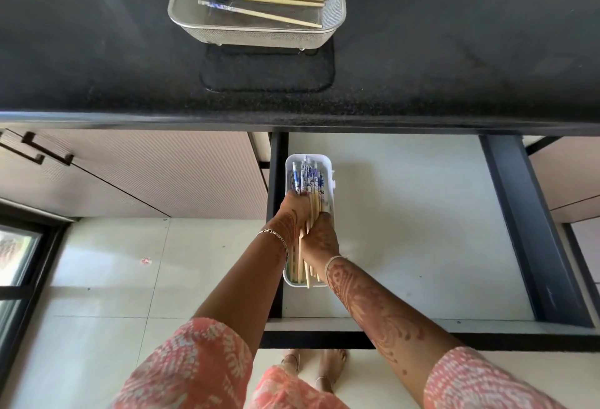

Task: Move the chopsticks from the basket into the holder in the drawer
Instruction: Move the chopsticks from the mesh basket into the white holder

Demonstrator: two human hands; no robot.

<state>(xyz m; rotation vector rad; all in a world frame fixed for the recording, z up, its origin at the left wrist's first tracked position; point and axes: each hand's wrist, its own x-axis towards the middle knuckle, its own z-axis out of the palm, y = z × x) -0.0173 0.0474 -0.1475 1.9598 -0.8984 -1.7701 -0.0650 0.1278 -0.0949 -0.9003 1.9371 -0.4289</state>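
Note:
A steel mesh basket [336,2] stands on the black counter at the top, with three blue-handled bamboo chopsticks [269,6] lying in it. In the open drawer [422,230] below, a white oblong holder [328,168] at the left side carries several chopsticks [310,178], blue ends pointing away from me. Both hands are down in the holder. My left hand [292,214] and my right hand [319,236] are closed around the bundle of chopsticks there, hiding its middle part.
The black counter [97,67] has a dark mat [266,67] under the basket. Closed cabinet fronts [146,175] lie left of the drawer. A dark rail [526,230] borders the drawer's right side. Tiled floor and my feet show below.

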